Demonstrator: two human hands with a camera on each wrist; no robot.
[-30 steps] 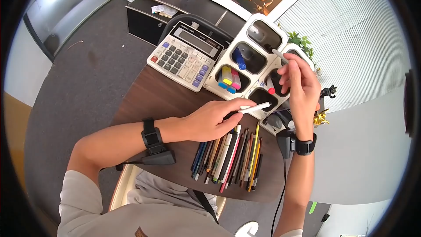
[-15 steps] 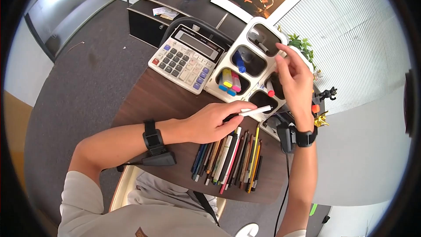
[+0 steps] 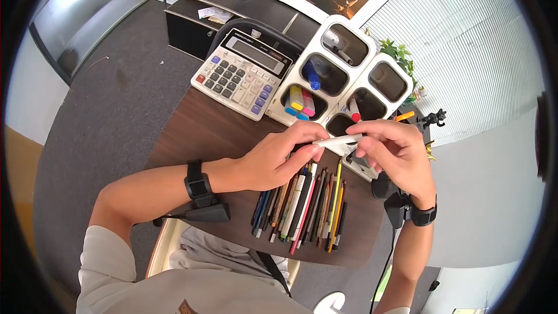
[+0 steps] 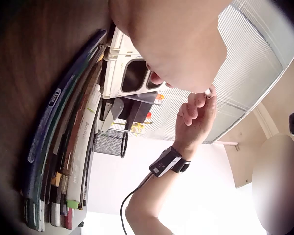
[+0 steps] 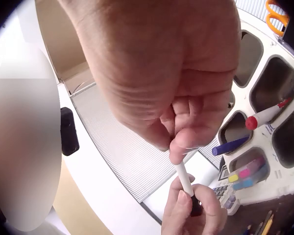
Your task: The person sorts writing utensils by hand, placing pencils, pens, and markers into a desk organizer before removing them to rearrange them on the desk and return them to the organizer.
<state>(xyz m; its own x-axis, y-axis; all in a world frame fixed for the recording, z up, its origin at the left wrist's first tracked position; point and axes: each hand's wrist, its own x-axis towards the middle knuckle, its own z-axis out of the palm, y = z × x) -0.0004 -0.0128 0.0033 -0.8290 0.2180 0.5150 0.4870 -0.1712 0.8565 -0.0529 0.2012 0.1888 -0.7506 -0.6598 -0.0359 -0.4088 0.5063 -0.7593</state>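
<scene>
A slim white marker [image 3: 340, 140] spans the gap between both hands, over the table's front part. My left hand [image 3: 283, 157] grips its black end, which shows between the fingers in the right wrist view. The right hand [image 3: 401, 154] pinches the other end with thumb and fingertips. Just beyond stands a white desk organizer [image 3: 351, 84] with several dark compartments. A grey-and-white marker [image 3: 344, 56] lies in its top compartment, a blue marker [image 3: 312, 75] in the one below. Highlighters [image 3: 299, 102] fill another, and a red-capped marker [image 3: 354, 110] leans in a right-hand one.
Pencils and markers [image 3: 299, 209] lie in a row on the brown table [image 3: 180, 134], below the hands. A large calculator [image 3: 241, 75] stands left of the organizer. Orange-handled scissors [image 5: 277, 19] sit at the organizer's far side. A mesh cup [image 4: 110, 143] shows in the left wrist view.
My right hand let the grey-and-white marker go into the top compartment. It then came back down toward me and took the free end of the white marker, which the left hand kept holding.
</scene>
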